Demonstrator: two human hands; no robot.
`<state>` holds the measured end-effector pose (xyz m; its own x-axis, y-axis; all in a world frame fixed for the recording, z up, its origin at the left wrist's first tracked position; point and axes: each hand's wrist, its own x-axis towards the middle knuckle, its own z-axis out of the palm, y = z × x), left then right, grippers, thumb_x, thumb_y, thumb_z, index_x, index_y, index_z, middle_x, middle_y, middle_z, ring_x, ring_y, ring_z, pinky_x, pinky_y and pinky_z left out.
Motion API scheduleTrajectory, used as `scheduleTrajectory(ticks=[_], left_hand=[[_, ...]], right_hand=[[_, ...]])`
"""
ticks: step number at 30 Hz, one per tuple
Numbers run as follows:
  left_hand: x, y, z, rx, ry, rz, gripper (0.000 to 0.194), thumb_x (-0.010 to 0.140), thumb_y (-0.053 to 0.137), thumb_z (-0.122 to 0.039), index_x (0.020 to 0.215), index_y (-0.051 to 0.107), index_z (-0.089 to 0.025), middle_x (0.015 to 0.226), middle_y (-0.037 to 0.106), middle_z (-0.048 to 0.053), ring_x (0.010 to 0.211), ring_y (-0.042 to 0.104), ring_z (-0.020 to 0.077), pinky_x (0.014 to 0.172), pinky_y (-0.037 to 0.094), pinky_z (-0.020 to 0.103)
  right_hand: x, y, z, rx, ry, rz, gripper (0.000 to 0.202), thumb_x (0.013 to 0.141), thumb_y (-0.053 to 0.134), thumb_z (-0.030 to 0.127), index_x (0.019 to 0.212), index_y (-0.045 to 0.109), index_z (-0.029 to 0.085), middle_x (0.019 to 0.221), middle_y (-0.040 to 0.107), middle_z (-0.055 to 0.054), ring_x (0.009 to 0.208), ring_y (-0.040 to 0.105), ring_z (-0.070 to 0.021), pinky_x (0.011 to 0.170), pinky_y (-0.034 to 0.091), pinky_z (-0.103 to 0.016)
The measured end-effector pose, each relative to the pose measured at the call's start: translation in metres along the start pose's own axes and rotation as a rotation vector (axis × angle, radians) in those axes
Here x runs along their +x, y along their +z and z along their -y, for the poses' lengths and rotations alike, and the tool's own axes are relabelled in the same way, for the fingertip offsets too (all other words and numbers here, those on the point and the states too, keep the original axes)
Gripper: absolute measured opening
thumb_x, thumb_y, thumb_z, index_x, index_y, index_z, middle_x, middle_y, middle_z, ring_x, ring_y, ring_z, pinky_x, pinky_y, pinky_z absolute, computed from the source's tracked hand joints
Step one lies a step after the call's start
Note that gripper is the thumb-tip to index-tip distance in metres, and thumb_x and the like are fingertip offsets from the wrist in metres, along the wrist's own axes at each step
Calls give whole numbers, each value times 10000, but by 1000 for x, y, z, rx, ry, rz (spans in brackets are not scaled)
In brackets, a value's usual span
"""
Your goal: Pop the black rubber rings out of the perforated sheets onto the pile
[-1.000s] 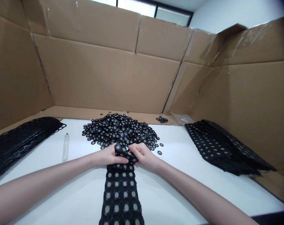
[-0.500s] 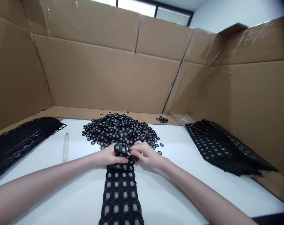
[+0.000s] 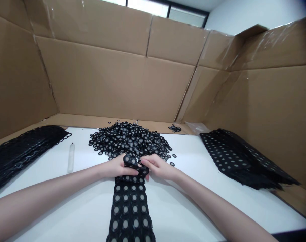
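Observation:
A long black strip (image 3: 130, 203) set with rows of pale grey discs runs from the bottom of the view up to both hands, where its far end is curled over. My left hand (image 3: 116, 167) is closed around the left side of the curled end, thumb laid across it. On the right side, my right hand (image 3: 156, 166) pinches the strip's edge between thumb and fingers. Whether a loose disc is also in those fingertips is too small to tell. Just beyond the hands lies a heap of small black rings with pale centres (image 3: 130, 137).
On the left lies a stack of black openwork strips (image 3: 29, 144), with a clear pen-like tube (image 3: 71, 158) beside it. Disc-filled black strips (image 3: 233, 158) are piled on the right. A small cluster of rings (image 3: 174, 128) sits at the back. Cardboard walls (image 3: 117, 80) surround the white table (image 3: 188, 215).
My right hand's fingers have shifted slightly, folding down over the strip's curled edge. The left hand and the strip stay nearly where they were.

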<state>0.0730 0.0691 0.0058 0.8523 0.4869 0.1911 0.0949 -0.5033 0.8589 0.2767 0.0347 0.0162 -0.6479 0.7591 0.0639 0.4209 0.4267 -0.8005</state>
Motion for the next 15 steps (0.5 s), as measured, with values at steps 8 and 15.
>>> scheduleTrajectory(ticks=[8, 15], left_hand=[[0, 0, 1, -68, -16, 3, 286, 773, 603, -265, 1041, 668, -187, 1064, 671, 29, 1009, 586, 212, 937, 409, 299], [1, 3, 2, -230, -131, -73, 369, 722, 656, -230, 1088, 642, -180, 1057, 673, 37, 1003, 589, 224, 922, 420, 327]], right_hand=[[5, 1, -3, -372, -160, -192, 373, 942, 272, 319, 622, 414, 191, 510, 560, 13, 551, 496, -120, 701, 412, -276], [9, -1, -13, -447, -140, -408, 344, 921, 305, 263, 644, 495, 189, 533, 565, -3, 595, 520, -134, 641, 408, -249]])
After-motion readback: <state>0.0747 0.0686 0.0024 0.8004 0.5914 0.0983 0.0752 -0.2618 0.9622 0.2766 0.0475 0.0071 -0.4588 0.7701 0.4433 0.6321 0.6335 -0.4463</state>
